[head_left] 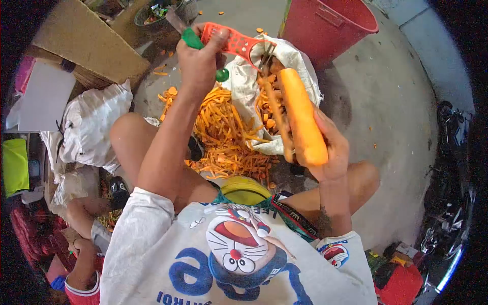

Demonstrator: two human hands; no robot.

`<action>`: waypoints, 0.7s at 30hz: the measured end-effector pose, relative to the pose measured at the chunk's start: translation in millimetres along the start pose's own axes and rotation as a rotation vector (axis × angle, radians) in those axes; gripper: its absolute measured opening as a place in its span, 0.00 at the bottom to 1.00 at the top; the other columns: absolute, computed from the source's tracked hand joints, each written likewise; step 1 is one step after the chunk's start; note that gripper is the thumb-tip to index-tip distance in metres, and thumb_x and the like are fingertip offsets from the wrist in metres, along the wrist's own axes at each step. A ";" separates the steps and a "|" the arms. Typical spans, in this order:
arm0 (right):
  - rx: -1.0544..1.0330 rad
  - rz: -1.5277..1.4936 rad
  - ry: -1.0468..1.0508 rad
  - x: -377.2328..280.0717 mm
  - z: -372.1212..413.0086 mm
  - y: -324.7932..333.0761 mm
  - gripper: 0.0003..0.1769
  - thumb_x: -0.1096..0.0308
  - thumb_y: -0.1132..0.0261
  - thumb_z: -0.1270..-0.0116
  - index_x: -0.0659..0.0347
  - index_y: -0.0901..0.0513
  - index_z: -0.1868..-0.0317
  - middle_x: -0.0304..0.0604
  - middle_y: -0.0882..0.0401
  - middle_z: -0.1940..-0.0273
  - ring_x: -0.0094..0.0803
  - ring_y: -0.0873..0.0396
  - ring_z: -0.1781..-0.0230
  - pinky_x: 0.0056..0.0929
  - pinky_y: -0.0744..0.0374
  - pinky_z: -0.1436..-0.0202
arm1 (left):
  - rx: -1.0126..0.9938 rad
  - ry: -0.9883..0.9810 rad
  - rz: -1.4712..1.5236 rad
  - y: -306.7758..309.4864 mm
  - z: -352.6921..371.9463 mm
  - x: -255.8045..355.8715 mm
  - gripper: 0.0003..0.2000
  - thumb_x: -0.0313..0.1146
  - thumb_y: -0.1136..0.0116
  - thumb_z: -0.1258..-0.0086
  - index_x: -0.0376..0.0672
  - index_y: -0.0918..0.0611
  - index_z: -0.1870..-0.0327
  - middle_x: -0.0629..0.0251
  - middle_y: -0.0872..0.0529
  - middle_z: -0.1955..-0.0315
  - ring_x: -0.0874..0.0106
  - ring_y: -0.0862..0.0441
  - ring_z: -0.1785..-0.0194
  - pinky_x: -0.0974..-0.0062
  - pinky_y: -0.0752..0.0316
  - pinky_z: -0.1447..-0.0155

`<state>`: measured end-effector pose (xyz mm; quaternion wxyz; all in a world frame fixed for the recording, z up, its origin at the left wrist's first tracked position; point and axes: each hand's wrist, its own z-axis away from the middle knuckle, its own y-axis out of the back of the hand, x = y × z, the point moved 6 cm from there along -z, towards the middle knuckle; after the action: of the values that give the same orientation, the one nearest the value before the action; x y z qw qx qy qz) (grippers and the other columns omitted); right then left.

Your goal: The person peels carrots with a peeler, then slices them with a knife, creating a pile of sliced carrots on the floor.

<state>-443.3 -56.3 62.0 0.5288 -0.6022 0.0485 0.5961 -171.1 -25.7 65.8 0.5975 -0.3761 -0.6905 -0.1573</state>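
Note:
My left hand point(201, 66) holds an orange-red peeler point(236, 43) with a perforated handle, and a green-handled tool point(192, 38) is held along with it. The peeler's metal head points down to the right, just above the carrot's far end. In my right hand point(331, 147) is a thick, peeled-looking orange carrot point(303, 119), held tilted. A long darker orange piece point(278, 114) lies along its left side, blurred. Beneath is an open white sack point(244, 91) with carrot pieces inside. Left of the sack, carrot peelings point(216, 119) are heaped on the floor.
A red bin point(330, 30) stands beyond the sack. A yellow round object point(244, 190) sits between my legs. White sacks point(96, 124) and cardboard point(96, 35) are at left. Another person's arm point(84, 262) shows at lower left. Dark clutter point(450, 178) lines the right.

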 end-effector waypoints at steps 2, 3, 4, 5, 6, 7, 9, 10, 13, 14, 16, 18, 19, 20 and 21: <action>-0.127 -0.086 -0.023 2.9 -9.7 10.8 0.31 0.56 0.48 0.19 0.73 0.33 0.27 0.54 0.18 0.45 0.38 0.16 0.53 0.37 0.17 0.48 | -0.078 0.039 0.003 -13.9 16.8 1.7 0.10 0.34 0.29 0.31 0.41 0.18 0.58 0.75 0.17 0.72 0.83 0.22 0.73 0.83 0.30 0.70; -0.111 -0.078 -0.003 1.1 -12.2 14.7 0.32 0.56 0.49 0.19 0.72 0.33 0.26 0.54 0.18 0.45 0.38 0.16 0.52 0.37 0.18 0.47 | -0.177 0.057 0.040 -32.2 39.3 5.3 0.11 0.33 0.29 0.32 0.41 0.18 0.56 0.75 0.16 0.69 0.83 0.21 0.70 0.82 0.28 0.68; -0.091 -0.069 0.013 0.1 -13.0 18.3 0.32 0.55 0.49 0.19 0.72 0.33 0.26 0.55 0.18 0.45 0.38 0.17 0.52 0.37 0.18 0.46 | -0.308 -0.022 -0.119 -53.0 65.5 23.4 0.12 0.33 0.28 0.32 0.40 0.18 0.54 0.75 0.17 0.67 0.83 0.21 0.67 0.82 0.27 0.65; 0.118 -0.052 0.036 -4.3 -11.2 7.3 0.32 0.55 0.49 0.19 0.71 0.33 0.26 0.55 0.18 0.45 0.38 0.16 0.52 0.37 0.18 0.45 | -0.374 -0.066 -0.067 -65.2 80.9 28.1 0.12 0.34 0.27 0.33 0.40 0.18 0.55 0.75 0.17 0.68 0.83 0.22 0.67 0.83 0.27 0.65; 0.125 -0.046 0.028 -3.7 -10.3 13.0 0.32 0.55 0.49 0.19 0.71 0.33 0.26 0.55 0.18 0.45 0.38 0.16 0.52 0.37 0.18 0.45 | -0.433 -0.110 -0.014 -72.2 89.9 31.4 0.13 0.35 0.27 0.33 0.40 0.18 0.55 0.75 0.17 0.68 0.83 0.22 0.68 0.83 0.27 0.64; -0.002 -0.053 0.019 -2.8 -8.2 14.1 0.31 0.59 0.47 0.20 0.72 0.34 0.25 0.54 0.21 0.38 0.37 0.18 0.44 0.35 0.21 0.37 | -0.388 -0.047 -0.018 -67.2 82.5 33.7 0.12 0.33 0.27 0.32 0.39 0.17 0.56 0.73 0.15 0.69 0.82 0.20 0.68 0.81 0.25 0.64; -0.141 -0.060 0.001 -0.3 -3.6 13.9 0.31 0.64 0.46 0.21 0.73 0.35 0.24 0.52 0.24 0.32 0.35 0.21 0.35 0.32 0.24 0.30 | -0.238 -0.014 0.038 -46.2 51.4 22.0 0.09 0.31 0.28 0.30 0.38 0.16 0.57 0.71 0.14 0.71 0.82 0.20 0.71 0.81 0.24 0.66; -0.218 -0.124 -0.043 2.6 -0.4 9.7 0.31 0.63 0.46 0.21 0.72 0.35 0.24 0.52 0.24 0.32 0.36 0.21 0.35 0.32 0.24 0.30 | -0.232 -0.017 0.033 -35.4 33.6 15.4 0.09 0.31 0.28 0.30 0.38 0.16 0.57 0.71 0.14 0.71 0.82 0.20 0.71 0.81 0.24 0.66; -0.249 -0.176 -0.045 3.1 0.4 4.5 0.31 0.62 0.46 0.19 0.72 0.35 0.24 0.52 0.24 0.32 0.36 0.20 0.35 0.32 0.24 0.30 | -0.020 -0.028 -0.067 -7.5 5.9 10.1 0.07 0.34 0.31 0.29 0.42 0.16 0.60 0.76 0.18 0.75 0.84 0.24 0.76 0.82 0.32 0.73; -0.198 -0.159 -0.014 1.3 -0.1 6.4 0.31 0.62 0.47 0.19 0.72 0.36 0.24 0.53 0.25 0.31 0.36 0.20 0.35 0.32 0.24 0.30 | -0.030 -0.016 -0.081 -8.9 9.3 7.1 0.07 0.35 0.31 0.28 0.42 0.16 0.61 0.76 0.18 0.76 0.85 0.26 0.77 0.82 0.33 0.74; -0.172 -0.092 0.029 -4.0 -7.2 3.7 0.31 0.62 0.47 0.18 0.71 0.36 0.23 0.52 0.27 0.30 0.36 0.23 0.32 0.33 0.26 0.27 | -0.174 0.031 -0.038 -29.2 31.2 13.9 0.08 0.35 0.30 0.29 0.42 0.16 0.60 0.76 0.18 0.75 0.84 0.24 0.75 0.82 0.32 0.73; -0.103 0.038 0.084 -7.2 -11.1 6.6 0.31 0.61 0.49 0.17 0.71 0.38 0.22 0.52 0.31 0.26 0.36 0.29 0.26 0.34 0.32 0.22 | -0.371 -0.073 -0.038 -64.8 76.1 30.7 0.08 0.33 0.29 0.30 0.41 0.16 0.59 0.73 0.16 0.71 0.83 0.22 0.72 0.83 0.29 0.70; -0.154 0.033 0.070 -7.1 -11.7 4.9 0.31 0.63 0.49 0.17 0.71 0.39 0.21 0.52 0.34 0.24 0.36 0.33 0.23 0.36 0.35 0.20 | -0.370 -0.066 -0.033 -66.1 73.9 31.2 0.08 0.33 0.29 0.30 0.41 0.16 0.59 0.73 0.16 0.71 0.83 0.22 0.72 0.83 0.29 0.70; -0.148 0.036 0.058 -4.3 -9.9 7.4 0.31 0.63 0.49 0.17 0.71 0.39 0.21 0.52 0.34 0.24 0.36 0.33 0.23 0.36 0.35 0.20 | -0.360 -0.014 -0.025 -64.9 70.6 29.8 0.09 0.32 0.28 0.31 0.39 0.16 0.59 0.73 0.15 0.71 0.82 0.21 0.71 0.81 0.26 0.68; -0.135 0.042 0.025 1.2 -7.2 11.0 0.31 0.64 0.49 0.17 0.71 0.39 0.21 0.52 0.34 0.23 0.36 0.33 0.23 0.36 0.36 0.20 | -0.345 0.037 -0.020 -61.4 67.4 25.3 0.09 0.30 0.27 0.32 0.37 0.16 0.59 0.72 0.13 0.72 0.81 0.19 0.70 0.79 0.24 0.66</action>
<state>-445.8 -65.4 52.8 0.4737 -0.6427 0.0272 0.6015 -262.3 -13.4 88.0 0.5350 -0.4634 -0.6458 -0.2864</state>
